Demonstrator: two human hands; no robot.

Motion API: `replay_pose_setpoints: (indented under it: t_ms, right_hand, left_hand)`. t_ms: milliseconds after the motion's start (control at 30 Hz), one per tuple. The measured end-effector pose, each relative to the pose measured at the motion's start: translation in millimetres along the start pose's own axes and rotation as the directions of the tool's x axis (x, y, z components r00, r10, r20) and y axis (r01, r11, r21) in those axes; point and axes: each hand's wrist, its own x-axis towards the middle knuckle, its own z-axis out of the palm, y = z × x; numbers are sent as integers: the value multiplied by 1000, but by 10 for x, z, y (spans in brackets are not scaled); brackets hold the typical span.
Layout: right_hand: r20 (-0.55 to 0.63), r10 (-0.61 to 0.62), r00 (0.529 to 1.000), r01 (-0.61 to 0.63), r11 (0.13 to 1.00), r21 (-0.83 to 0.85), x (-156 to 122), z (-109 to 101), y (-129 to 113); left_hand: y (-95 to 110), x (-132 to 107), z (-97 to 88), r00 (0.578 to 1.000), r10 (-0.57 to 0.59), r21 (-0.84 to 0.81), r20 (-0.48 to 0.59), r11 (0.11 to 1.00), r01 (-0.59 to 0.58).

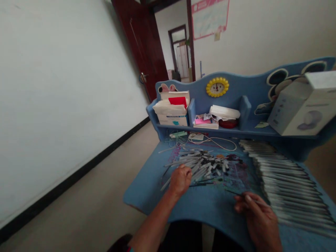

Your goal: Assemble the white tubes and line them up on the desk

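At the near edge of a loose pile of pen parts (195, 164), pale tubes and dark pieces mixed together, is my left hand (180, 180). Its fingers are curled closed, and whatever they may hold is hidden. My right hand (258, 218) pinches a thin pen refill (233, 192) between thumb and fingers; its dark end points left over the desk. Beside that hand, on the right, lies a long row of pens (286, 185), packed side by side. A few dark thin sticks (201, 184) lie just right of my left hand.
The blue desk (147, 189) has a raised shelf holding a tissue box (172, 119), papers (206, 122), a white case (224, 112) and a large white carton (304, 108). A white cord (223, 139) lies behind the pile. A dark red door (147, 45) stands beyond.
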Motion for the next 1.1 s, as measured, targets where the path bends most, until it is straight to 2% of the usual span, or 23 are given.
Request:
replay_pose_setpoints:
  t_ms: [200,433,700,900,1100]
  right_hand:
    - [38,-49,998,48,998,29,-9,8,-29]
    - [56,-107,993,105,994,29,18,7,1]
    - [58,-120,991,122,992,-22,15,-5,2]
    - [46,-82,996,84,996,-40,-13,8,-13]
    - [36,-65,997,67,996,-58,-23,21,-22]
  left_hand:
    - [35,-114,31,998,-8,-18,-56,1000,7]
    - [-154,-161,-86,994,-17,-74,-110,997,9]
    - [-299,-330,-96,992,-64,-88,-110,995,55]
    - [-290,-270,-22,996,-65,-64,-68,996,61]
    - [-161,-89,56,999,-31,-11,-19,999,31]
